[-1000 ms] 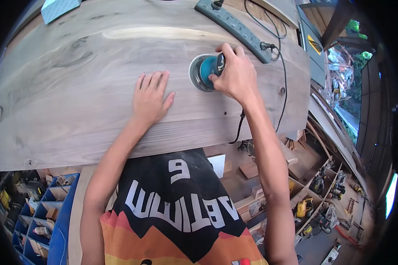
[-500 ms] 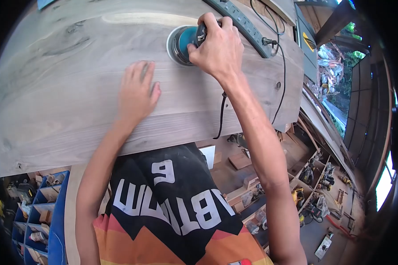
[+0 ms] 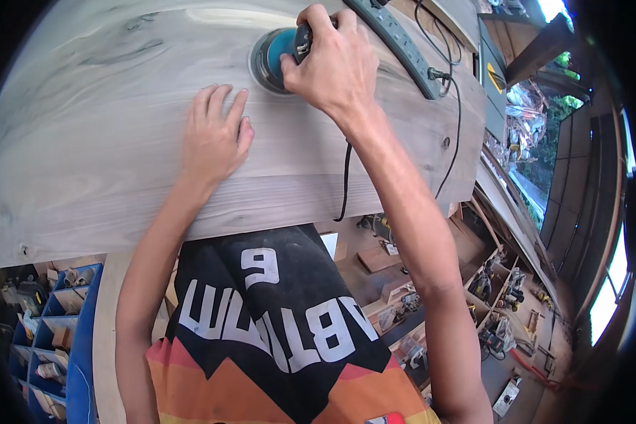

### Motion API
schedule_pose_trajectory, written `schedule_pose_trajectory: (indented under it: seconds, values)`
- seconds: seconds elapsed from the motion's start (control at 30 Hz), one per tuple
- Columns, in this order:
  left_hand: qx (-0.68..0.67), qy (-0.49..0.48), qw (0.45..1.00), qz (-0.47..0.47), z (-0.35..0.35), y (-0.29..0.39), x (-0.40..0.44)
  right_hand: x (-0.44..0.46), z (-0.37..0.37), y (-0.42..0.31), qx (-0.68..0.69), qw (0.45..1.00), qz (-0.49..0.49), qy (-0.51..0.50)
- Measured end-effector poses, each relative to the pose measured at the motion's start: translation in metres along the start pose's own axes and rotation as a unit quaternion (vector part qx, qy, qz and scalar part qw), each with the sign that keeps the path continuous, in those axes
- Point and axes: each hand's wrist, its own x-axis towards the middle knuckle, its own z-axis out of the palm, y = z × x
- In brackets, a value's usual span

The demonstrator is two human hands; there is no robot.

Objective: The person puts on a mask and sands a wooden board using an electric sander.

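A broad greyish wooden slab [image 3: 106, 162] with dark grain and a few knots lies in front of me. On its surface sits a teal and black orbital sander [image 3: 281, 58], its round pad against the wood. My right hand [image 3: 332, 67] is wrapped over the top of the sander, hiding part of its body. A black cord [image 3: 345, 180] shows below my right wrist and runs over the slab's near edge. My left hand [image 3: 216, 134] rests flat on the wood, left of the sander, fingers somewhat spread and holding nothing.
A dark power strip [image 3: 396, 44] with a plugged-in cord lies across the slab's far right. Below the near edge, at left, stands a blue compartment rack [image 3: 85, 339]. Shelves with power tools [image 3: 498, 332] are at lower right, beside a red hose [image 3: 533, 369].
The sander and my right hand have moved a little to the left and away from me. My left hand stays flat on the slab, shifted slightly in view.
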Motion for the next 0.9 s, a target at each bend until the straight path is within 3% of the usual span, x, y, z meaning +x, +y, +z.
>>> schedule_pose_trajectory:
  seconds: [0.1, 0.2, 0.3, 0.4, 0.7, 0.9]
  values:
    - [-0.038, 0.029, 0.998, -0.038, 0.001, -0.002, -0.001, 0.007, 0.000, -0.007, -0.006, 1.000, 0.001, -0.030]
    - [-0.027, 0.048, 0.998, -0.007, 0.002, -0.010, -0.005, 0.003, 0.001, -0.014, 0.023, 0.999, -0.007, -0.045]
    - [-0.039, 0.037, 0.999, -0.004, -0.002, -0.011, -0.010, 0.011, -0.004, -0.024, 0.001, 1.000, -0.028, 0.010]
    - [-0.050, 0.026, 0.998, -0.005, -0.004, -0.024, -0.013, 0.014, -0.007, -0.033, 0.009, 0.998, -0.014, -0.056]
    - [0.124, -0.007, 0.991, -0.049, -0.041, -0.054, -0.023, 0.019, 0.001, -0.055, 0.026, 0.997, -0.051, -0.046]
    - [0.115, -0.009, 0.992, -0.049, -0.049, -0.060, -0.028, 0.023, 0.008, -0.073, 0.039, 0.997, -0.057, -0.042]
